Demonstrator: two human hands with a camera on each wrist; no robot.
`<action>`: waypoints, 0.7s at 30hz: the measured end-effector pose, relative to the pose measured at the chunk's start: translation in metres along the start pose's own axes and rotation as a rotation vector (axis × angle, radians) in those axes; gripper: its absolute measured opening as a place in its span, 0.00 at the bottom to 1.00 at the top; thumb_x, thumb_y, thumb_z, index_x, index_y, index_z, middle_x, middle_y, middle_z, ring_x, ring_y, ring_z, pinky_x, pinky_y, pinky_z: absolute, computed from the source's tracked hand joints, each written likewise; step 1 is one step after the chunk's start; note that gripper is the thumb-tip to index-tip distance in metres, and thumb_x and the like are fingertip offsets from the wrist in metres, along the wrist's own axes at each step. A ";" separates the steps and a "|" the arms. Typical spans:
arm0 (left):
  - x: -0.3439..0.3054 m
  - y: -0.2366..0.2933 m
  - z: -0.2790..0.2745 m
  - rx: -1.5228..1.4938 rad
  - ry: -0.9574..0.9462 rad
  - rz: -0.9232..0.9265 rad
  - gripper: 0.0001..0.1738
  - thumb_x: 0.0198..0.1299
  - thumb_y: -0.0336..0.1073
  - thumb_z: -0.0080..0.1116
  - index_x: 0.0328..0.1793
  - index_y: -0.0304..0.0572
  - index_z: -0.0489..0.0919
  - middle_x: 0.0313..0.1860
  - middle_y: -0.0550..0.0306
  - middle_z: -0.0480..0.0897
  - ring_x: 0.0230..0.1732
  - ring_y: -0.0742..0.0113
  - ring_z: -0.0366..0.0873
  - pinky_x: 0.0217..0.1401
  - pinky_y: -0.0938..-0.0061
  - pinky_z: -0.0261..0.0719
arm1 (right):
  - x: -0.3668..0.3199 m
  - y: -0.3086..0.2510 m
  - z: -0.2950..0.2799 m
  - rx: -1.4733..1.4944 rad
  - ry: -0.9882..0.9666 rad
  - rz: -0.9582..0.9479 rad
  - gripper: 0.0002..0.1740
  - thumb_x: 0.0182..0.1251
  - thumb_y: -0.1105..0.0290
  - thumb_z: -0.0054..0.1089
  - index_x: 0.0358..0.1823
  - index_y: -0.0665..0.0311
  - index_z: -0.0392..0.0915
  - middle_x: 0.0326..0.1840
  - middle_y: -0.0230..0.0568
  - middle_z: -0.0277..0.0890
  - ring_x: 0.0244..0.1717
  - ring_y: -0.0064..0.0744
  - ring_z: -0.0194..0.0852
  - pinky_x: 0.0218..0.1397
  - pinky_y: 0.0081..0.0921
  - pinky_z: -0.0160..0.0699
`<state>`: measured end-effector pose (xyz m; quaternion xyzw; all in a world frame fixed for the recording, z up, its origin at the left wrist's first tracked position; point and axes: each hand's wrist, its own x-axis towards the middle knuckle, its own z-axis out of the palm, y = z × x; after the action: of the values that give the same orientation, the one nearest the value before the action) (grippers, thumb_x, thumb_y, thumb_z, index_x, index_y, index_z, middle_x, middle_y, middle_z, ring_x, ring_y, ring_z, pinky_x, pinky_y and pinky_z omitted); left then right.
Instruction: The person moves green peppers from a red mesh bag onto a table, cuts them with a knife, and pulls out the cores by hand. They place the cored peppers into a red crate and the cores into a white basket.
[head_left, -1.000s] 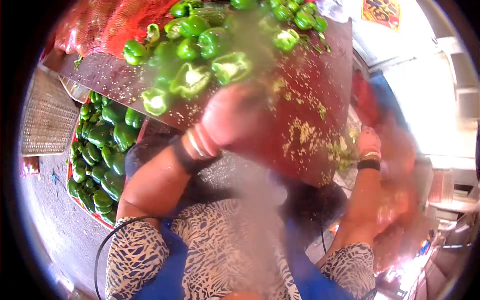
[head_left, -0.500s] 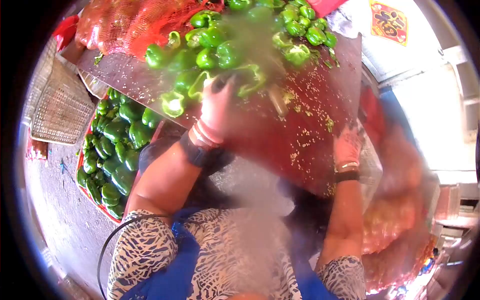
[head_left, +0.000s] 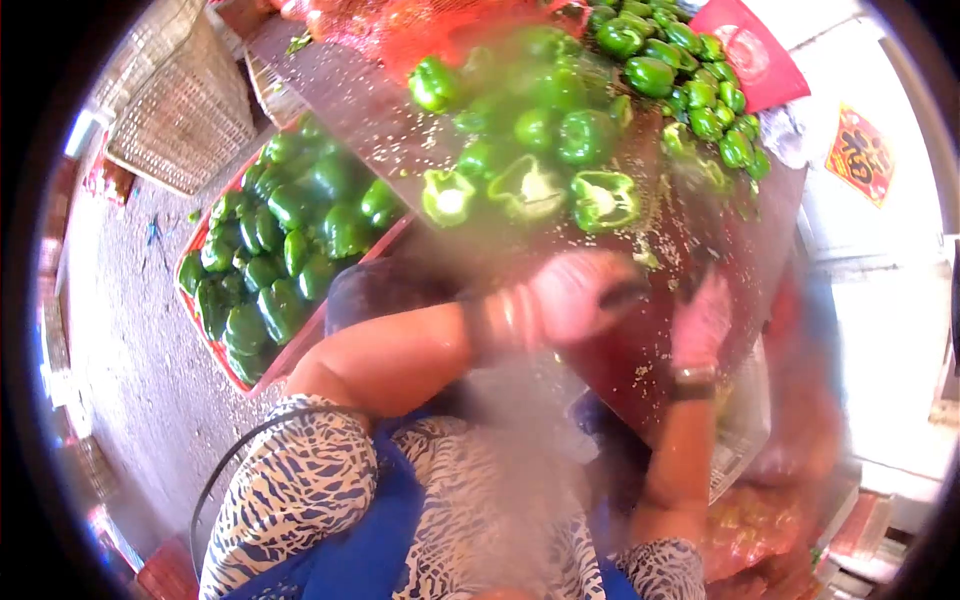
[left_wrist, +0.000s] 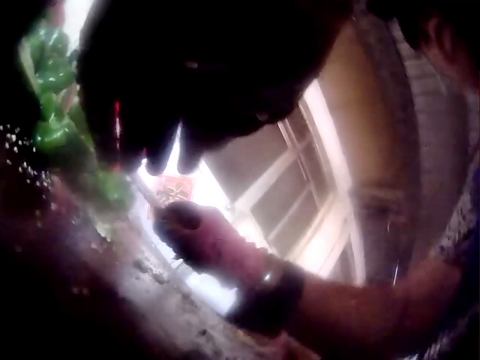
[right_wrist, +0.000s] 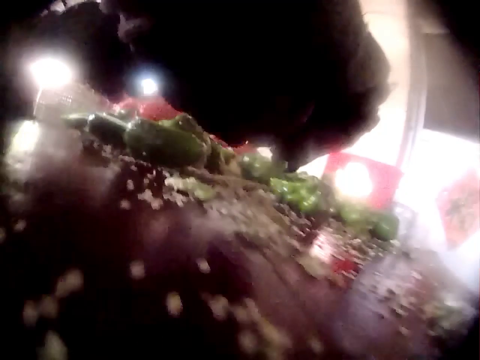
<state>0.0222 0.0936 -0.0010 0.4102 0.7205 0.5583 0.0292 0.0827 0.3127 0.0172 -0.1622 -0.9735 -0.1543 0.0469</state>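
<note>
My left hand (head_left: 585, 297), in a pink glove with dark fingertips, is over the table in the head view, blurred, below the cut bell pepper halves. In the left wrist view its dark fingers point down, slightly apart, with nothing showing between them. My right hand (head_left: 700, 320), gloved alike, reaches over the table's right part. In the left wrist view the right hand (left_wrist: 214, 240) has bent fingers, and a narrow greyish strip (left_wrist: 144, 189) shows by their tips; I cannot tell whether it is held. Three cut halves, among them a bell pepper half (head_left: 603, 202), lie with pale insides up.
Whole green peppers (head_left: 585, 137) lie behind the halves. More are heaped at the back right beside a red sheet (head_left: 750, 55). Pale seeds dot the dark red table (head_left: 735, 250). A red-rimmed crate (head_left: 225, 355) of peppers is at left, near a woven basket (head_left: 180, 125).
My left hand has left the cut pepper halves and come across to the right, toward my right hand. My right hand has moved in from the table's right edge. The head view has shifted.
</note>
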 end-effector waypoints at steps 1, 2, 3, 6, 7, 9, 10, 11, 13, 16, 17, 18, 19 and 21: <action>-0.006 -0.013 0.015 0.053 0.034 0.237 0.14 0.50 0.35 0.59 0.44 0.43 0.81 0.42 0.46 0.81 0.45 0.50 0.79 0.53 0.59 0.75 | -0.012 0.011 0.013 0.036 0.155 0.011 0.26 0.61 0.61 0.59 0.59 0.65 0.70 0.55 0.52 0.73 0.56 0.50 0.72 0.56 0.37 0.74; -0.007 -0.009 0.013 0.066 -0.066 0.289 0.14 0.52 0.33 0.60 0.47 0.45 0.80 0.45 0.50 0.81 0.48 0.50 0.78 0.53 0.59 0.76 | -0.015 0.019 0.008 0.064 0.011 0.031 0.27 0.60 0.60 0.60 0.60 0.65 0.70 0.53 0.51 0.73 0.55 0.52 0.72 0.57 0.40 0.73; -0.007 -0.006 0.010 0.064 -0.133 0.269 0.14 0.50 0.33 0.60 0.46 0.46 0.79 0.45 0.50 0.80 0.48 0.50 0.77 0.53 0.59 0.76 | -0.018 0.040 0.029 0.099 -0.071 0.068 0.27 0.61 0.59 0.59 0.60 0.64 0.70 0.54 0.52 0.73 0.56 0.52 0.71 0.58 0.41 0.72; 0.001 0.014 -0.010 0.082 -0.188 0.101 0.18 0.47 0.33 0.62 0.47 0.45 0.79 0.48 0.50 0.79 0.49 0.50 0.77 0.54 0.59 0.75 | -0.011 0.029 0.024 0.012 -0.167 0.104 0.29 0.62 0.55 0.56 0.60 0.65 0.69 0.57 0.54 0.70 0.60 0.53 0.68 0.61 0.41 0.70; 0.003 0.020 -0.017 0.092 -0.182 0.027 0.19 0.46 0.33 0.62 0.48 0.44 0.79 0.49 0.49 0.79 0.49 0.50 0.77 0.54 0.59 0.75 | -0.008 0.015 0.005 -0.047 -0.175 0.105 0.30 0.62 0.54 0.56 0.60 0.65 0.69 0.58 0.54 0.70 0.61 0.54 0.67 0.62 0.41 0.70; 0.000 0.021 -0.027 0.045 0.225 0.254 0.21 0.48 0.35 0.63 0.51 0.42 0.78 0.50 0.49 0.79 0.50 0.49 0.77 0.54 0.58 0.75 | -0.001 -0.028 -0.035 -0.122 -0.101 0.052 0.29 0.62 0.54 0.56 0.61 0.63 0.70 0.58 0.54 0.71 0.60 0.49 0.68 0.62 0.39 0.70; 0.000 0.022 -0.033 0.025 0.424 0.373 0.22 0.48 0.36 0.63 0.52 0.41 0.78 0.50 0.48 0.79 0.51 0.49 0.77 0.55 0.57 0.75 | 0.000 -0.058 -0.058 -0.171 -0.044 -0.002 0.28 0.63 0.55 0.57 0.61 0.62 0.70 0.58 0.54 0.71 0.59 0.47 0.69 0.62 0.38 0.70; -0.002 0.028 -0.046 0.047 0.433 0.475 0.23 0.49 0.38 0.64 0.53 0.39 0.78 0.52 0.48 0.78 0.52 0.49 0.77 0.56 0.57 0.74 | -0.001 -0.095 -0.080 -0.250 0.023 -0.070 0.28 0.63 0.55 0.57 0.62 0.60 0.70 0.58 0.54 0.72 0.59 0.45 0.70 0.62 0.37 0.70; -0.010 0.035 -0.061 0.090 0.481 0.634 0.23 0.52 0.42 0.63 0.53 0.39 0.78 0.54 0.48 0.77 0.56 0.49 0.75 0.58 0.54 0.73 | -0.020 -0.182 -0.121 -0.587 0.174 -0.224 0.27 0.64 0.55 0.57 0.62 0.58 0.70 0.58 0.53 0.73 0.58 0.40 0.72 0.62 0.34 0.70; -0.022 0.029 -0.065 0.183 0.507 0.706 0.30 0.46 0.45 0.64 0.57 0.41 0.74 0.55 0.49 0.76 0.56 0.49 0.73 0.61 0.51 0.70 | 0.019 -0.227 -0.056 -0.156 0.263 -0.585 0.30 0.64 0.53 0.56 0.64 0.60 0.68 0.60 0.54 0.70 0.60 0.47 0.68 0.63 0.37 0.69; -0.021 0.027 -0.067 0.186 0.519 0.672 0.30 0.46 0.44 0.63 0.57 0.41 0.74 0.54 0.50 0.76 0.56 0.49 0.74 0.60 0.53 0.72 | 0.030 -0.246 -0.031 0.093 0.262 -0.743 0.32 0.64 0.52 0.55 0.65 0.61 0.67 0.61 0.54 0.68 0.62 0.52 0.66 0.64 0.38 0.69; -0.016 0.017 -0.064 0.202 0.545 0.678 0.31 0.44 0.44 0.63 0.57 0.40 0.74 0.54 0.49 0.75 0.55 0.50 0.74 0.60 0.54 0.72 | 0.033 -0.266 -0.020 0.339 0.243 -0.883 0.33 0.63 0.51 0.53 0.66 0.63 0.65 0.63 0.54 0.66 0.63 0.56 0.64 0.65 0.40 0.68; -0.012 0.012 -0.059 0.224 0.581 0.693 0.31 0.43 0.44 0.63 0.56 0.40 0.74 0.53 0.49 0.76 0.54 0.50 0.74 0.60 0.54 0.72 | 0.037 -0.270 -0.023 0.296 0.143 -0.849 0.33 0.62 0.54 0.55 0.66 0.62 0.65 0.62 0.53 0.67 0.62 0.55 0.65 0.64 0.40 0.69; -0.010 0.011 -0.068 0.214 0.663 0.656 0.31 0.42 0.44 0.64 0.55 0.41 0.75 0.52 0.49 0.77 0.54 0.50 0.74 0.60 0.55 0.71 | 0.044 -0.281 -0.033 0.197 -0.049 -0.777 0.32 0.61 0.60 0.59 0.66 0.61 0.64 0.61 0.52 0.68 0.61 0.52 0.68 0.62 0.39 0.72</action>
<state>0.0008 0.0343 0.0294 0.4165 0.5768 0.5615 -0.4225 -0.0499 0.0627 -0.0259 0.2194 -0.9734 -0.0627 -0.0229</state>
